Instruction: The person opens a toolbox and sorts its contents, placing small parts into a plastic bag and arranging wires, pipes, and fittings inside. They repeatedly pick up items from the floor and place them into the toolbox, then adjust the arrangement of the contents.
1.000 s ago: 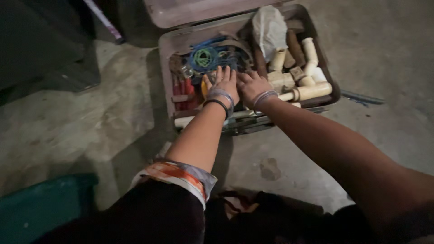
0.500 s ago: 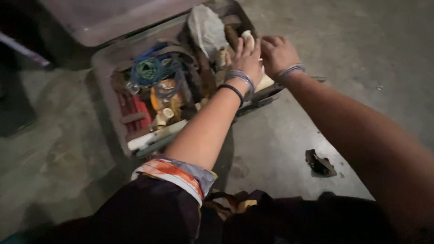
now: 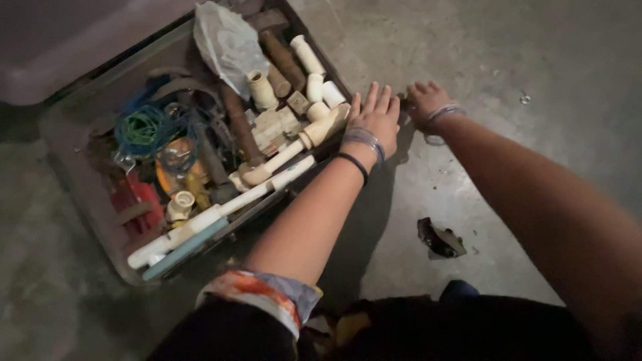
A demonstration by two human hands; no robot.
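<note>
while both hands lie flat and empty at the box's right edge, the left hand (image 3: pixel 373 120) nearly touches the white pipe (image 3: pixel 294 147), slanting near-left; the right hand (image 3: pixel 428 101) rests on the floor.

Open toolbox (image 3: pixel 80 187) sits on the concrete floor (image 3: pixel 521 60), left half of the view. Inside: coil of wire (image 3: pixel 144 127) toward the left; plastic bag (image 3: pixel 227 43) at the far end; short pipe fittings (image 3: pixel 309 83) just right of the bag; rusty metal bar (image 3: pixel 281 59) between bag and fittings. Long pipe (image 3: pixel 214 215) lies along the near wall; elbowed pipe piece (image 3: pixel 287 150) just behind it. Left hand (image 3: pixel 373 120) lies at the box's right corner, fingers (image 3: pixel 372 97) touching the pipe end there. Right hand (image 3: pixel 428 100) flat on the floor, just right of the left hand. Small piece of debris (image 3: pixel 438 239) on the floor, nearer the person, between the two forearms.
</note>
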